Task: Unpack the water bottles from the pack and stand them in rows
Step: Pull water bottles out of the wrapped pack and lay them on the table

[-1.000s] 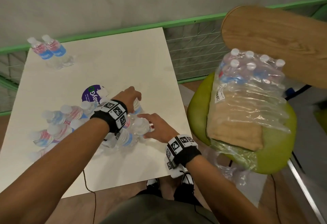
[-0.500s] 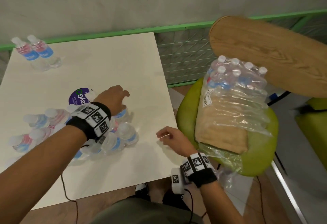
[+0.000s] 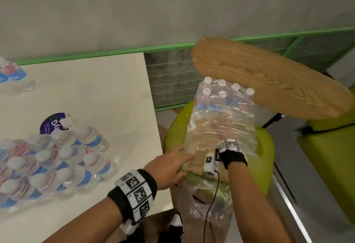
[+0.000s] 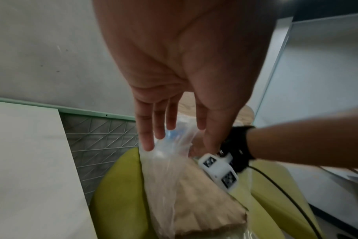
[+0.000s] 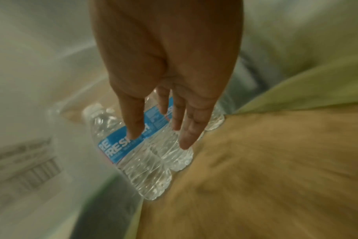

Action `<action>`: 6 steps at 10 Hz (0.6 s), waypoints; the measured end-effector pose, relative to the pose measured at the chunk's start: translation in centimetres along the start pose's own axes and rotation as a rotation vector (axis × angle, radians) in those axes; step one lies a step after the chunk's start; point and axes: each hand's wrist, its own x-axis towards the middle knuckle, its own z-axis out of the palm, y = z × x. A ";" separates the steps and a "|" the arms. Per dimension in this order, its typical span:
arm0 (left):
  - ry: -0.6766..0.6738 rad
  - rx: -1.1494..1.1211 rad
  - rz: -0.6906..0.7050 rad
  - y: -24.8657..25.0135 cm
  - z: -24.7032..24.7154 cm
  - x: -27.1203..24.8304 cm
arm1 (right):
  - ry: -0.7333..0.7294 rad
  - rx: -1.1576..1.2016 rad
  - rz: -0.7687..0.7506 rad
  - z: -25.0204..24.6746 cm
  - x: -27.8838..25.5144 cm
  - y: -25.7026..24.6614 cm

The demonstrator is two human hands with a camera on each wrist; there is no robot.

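A shrink-wrapped pack of water bottles (image 3: 221,119) leans on a green chair seat (image 3: 265,146), with white caps at its far end and a brown cardboard base (image 4: 196,202). My left hand (image 3: 182,161) lies with straight fingers against the wrap's (image 4: 164,161) near left edge. My right hand (image 5: 159,139) is inside the torn wrap up to the wristband (image 3: 230,152). Its fingers are straight and reach onto a blue-labelled bottle (image 5: 121,145). Several loose bottles (image 3: 57,162) stand bunched on the white table (image 3: 107,92). Two more bottles (image 3: 9,75) stand at its far left.
A wooden chair back (image 3: 269,81) overhangs the pack's far end. A purple sticker (image 3: 51,123) lies on the table behind the bunch. A green-railed mesh fence (image 3: 172,81) and a grey wall are behind. Loose plastic (image 3: 201,200) hangs off the seat's front.
Both hands have left the bottles on the table and moved right to the pack on the chair. The right hand has gone into the wrap. My view has swung right.
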 end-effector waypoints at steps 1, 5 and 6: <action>-0.093 0.055 0.004 0.6 0.9 1.4 | 0.012 0.161 -0.023 -0.8 1.6 -1.5; -0.106 0.038 -0.014 1.6 2.2 3.0 | 0.060 -0.017 -0.249 -2.3 2.6 0.9; -0.100 0.044 -0.036 1.5 2.0 3.2 | 0.070 -0.267 -0.276 -2.3 0.7 3.0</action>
